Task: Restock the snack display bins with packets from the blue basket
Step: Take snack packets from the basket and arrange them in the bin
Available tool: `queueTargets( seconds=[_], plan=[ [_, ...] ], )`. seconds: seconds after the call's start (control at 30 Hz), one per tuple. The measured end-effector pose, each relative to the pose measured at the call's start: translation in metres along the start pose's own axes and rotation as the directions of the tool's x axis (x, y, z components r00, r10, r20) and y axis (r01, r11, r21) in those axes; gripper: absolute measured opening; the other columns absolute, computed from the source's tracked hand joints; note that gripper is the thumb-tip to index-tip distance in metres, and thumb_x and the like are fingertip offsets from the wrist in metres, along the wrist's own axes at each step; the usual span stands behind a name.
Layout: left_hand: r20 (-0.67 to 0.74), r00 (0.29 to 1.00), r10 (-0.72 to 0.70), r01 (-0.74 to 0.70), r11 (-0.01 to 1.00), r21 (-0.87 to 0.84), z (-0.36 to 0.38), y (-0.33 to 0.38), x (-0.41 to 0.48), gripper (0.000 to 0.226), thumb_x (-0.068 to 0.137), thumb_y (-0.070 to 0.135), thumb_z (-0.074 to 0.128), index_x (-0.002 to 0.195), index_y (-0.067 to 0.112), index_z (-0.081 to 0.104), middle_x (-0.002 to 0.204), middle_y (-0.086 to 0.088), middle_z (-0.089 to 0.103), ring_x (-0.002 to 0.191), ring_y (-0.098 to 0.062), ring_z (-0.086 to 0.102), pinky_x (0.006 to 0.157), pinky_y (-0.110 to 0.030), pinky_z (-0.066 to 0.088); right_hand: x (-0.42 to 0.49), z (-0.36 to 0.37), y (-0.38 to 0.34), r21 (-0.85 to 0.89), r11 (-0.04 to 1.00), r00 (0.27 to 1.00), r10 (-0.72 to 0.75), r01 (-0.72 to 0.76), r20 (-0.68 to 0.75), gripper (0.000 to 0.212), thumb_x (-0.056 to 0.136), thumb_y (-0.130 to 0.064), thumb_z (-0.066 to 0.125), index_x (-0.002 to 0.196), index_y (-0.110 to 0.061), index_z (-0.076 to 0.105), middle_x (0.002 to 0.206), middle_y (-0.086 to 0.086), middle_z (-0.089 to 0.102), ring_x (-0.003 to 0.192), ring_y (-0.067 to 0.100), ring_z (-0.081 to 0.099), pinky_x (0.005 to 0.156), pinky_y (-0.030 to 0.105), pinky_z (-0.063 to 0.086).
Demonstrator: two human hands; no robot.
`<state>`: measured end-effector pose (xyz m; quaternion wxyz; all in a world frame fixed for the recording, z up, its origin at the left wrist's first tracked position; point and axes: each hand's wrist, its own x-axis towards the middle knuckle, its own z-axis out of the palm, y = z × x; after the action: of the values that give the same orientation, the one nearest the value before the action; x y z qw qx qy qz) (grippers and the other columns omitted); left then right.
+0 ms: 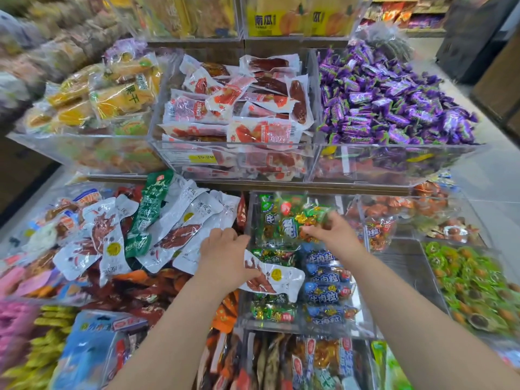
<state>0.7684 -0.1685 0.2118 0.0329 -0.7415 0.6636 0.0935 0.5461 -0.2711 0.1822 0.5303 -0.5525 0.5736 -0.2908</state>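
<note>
My left hand (225,256) grips a white packet printed with red-brown meat (274,280), holding it over the edge between two clear bins. My right hand (327,232) reaches into the clear bin (363,332) of green and blue wrapped beef-cube sweets (281,220), its fingers pinching at a green wrapper; the wrapper is blurred. To the left lies a heap of matching white packets and a green packet (146,212). The blue basket is out of view.
Clear acrylic bins stand in tiers: red sausage packets (239,108) above centre, purple sweets (394,94) upper right, yellow dried-fruit packs (107,91) upper left, green round sweets (472,280) at right. More packets fill the front row below my arms. Floor shows at far right.
</note>
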Motion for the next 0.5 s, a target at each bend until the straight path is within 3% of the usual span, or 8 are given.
queueTargets(
  seconds=[0.1, 0.17, 0.23, 0.33, 0.43, 0.5],
  plan=[
    [0.009, 1.0, -0.022, 0.022, 1.0, 0.0, 0.006, -0.002, 0.003, 0.065, 0.073, 0.062, 0.067, 0.127, 0.034, 0.043, 0.121, 0.001, 0.043, 0.116, -0.024, 0.035, 0.092, -0.037, 0.032, 0.008, 0.015, 0.003, -0.076, 0.996, 0.998, -0.033, 0.037, 0.05, 0.03, 0.076, -0.02, 0.077, 0.1, -0.014, 0.06, 0.099, 0.007, 0.067, 0.093, 0.025, 0.062, 0.078, 0.032, 0.052],
    [-0.001, 1.0, -0.03, 0.03, 0.999, -0.012, 0.006, -0.004, 0.003, 0.052, 0.073, 0.06, 0.068, 0.113, 0.032, 0.05, 0.112, 0.004, 0.045, 0.114, -0.023, 0.036, 0.088, -0.037, 0.03, 0.01, 0.024, 0.004, -0.051, 0.998, 0.999, -0.02, 0.022, 0.037, 0.03, 0.076, -0.021, 0.078, 0.098, -0.02, 0.058, 0.092, -0.002, 0.066, 0.087, 0.018, 0.061, 0.069, 0.025, 0.049],
    [0.014, 1.0, -0.025, 0.025, 1.0, -0.009, 0.007, -0.006, 0.004, 0.045, 0.074, 0.06, 0.067, 0.105, 0.031, 0.052, 0.101, 0.007, 0.043, 0.112, -0.023, 0.036, 0.083, -0.036, 0.028, 0.009, 0.032, 0.004, 0.027, 0.999, 0.999, 0.018, -0.019, 0.036, 0.035, 0.076, -0.019, 0.077, 0.104, -0.025, 0.056, 0.086, -0.008, 0.064, 0.08, 0.01, 0.06, 0.059, 0.015, 0.044],
    [0.012, 1.0, -0.019, 0.02, 0.996, -0.088, 0.004, -0.009, 0.004, 0.033, 0.077, 0.056, 0.067, 0.091, 0.032, 0.051, 0.092, 0.01, 0.041, 0.107, -0.019, 0.035, 0.078, -0.033, 0.023, 0.005, 0.035, 0.004, 0.258, 0.96, 0.993, 0.101, -0.114, 0.063, 0.035, 0.079, -0.009, 0.074, 0.104, -0.024, 0.056, 0.085, -0.006, 0.067, 0.076, 0.009, 0.066, 0.056, 0.014, 0.048],
    [-0.004, 1.0, -0.024, 0.021, 0.914, -0.406, -0.001, -0.014, 0.001, 0.031, 0.078, 0.042, 0.073, 0.071, 0.029, 0.045, 0.074, 0.011, 0.047, 0.084, -0.012, 0.04, 0.07, -0.03, 0.03, -0.003, 0.03, 0.006, 0.627, 0.75, 0.978, 0.159, -0.21, 0.136, 0.045, 0.081, -0.003, 0.067, 0.121, -0.014, 0.049, 0.095, 0.004, 0.071, 0.083, 0.016, 0.07, 0.064, 0.027, 0.056],
    [0.021, 0.998, -0.063, 0.06, 0.732, -0.679, -0.007, -0.014, 0.0, 0.031, 0.078, 0.029, 0.075, 0.065, 0.023, 0.048, 0.063, 0.007, 0.049, 0.061, -0.011, 0.044, 0.058, -0.027, 0.035, -0.01, 0.024, 0.01, 0.763, 0.607, 0.975, 0.15, -0.223, 0.165, 0.058, 0.081, -0.006, 0.065, 0.133, -0.012, 0.039, 0.097, 0.011, 0.071, 0.085, 0.022, 0.07, 0.07, 0.034, 0.058]
  ],
)
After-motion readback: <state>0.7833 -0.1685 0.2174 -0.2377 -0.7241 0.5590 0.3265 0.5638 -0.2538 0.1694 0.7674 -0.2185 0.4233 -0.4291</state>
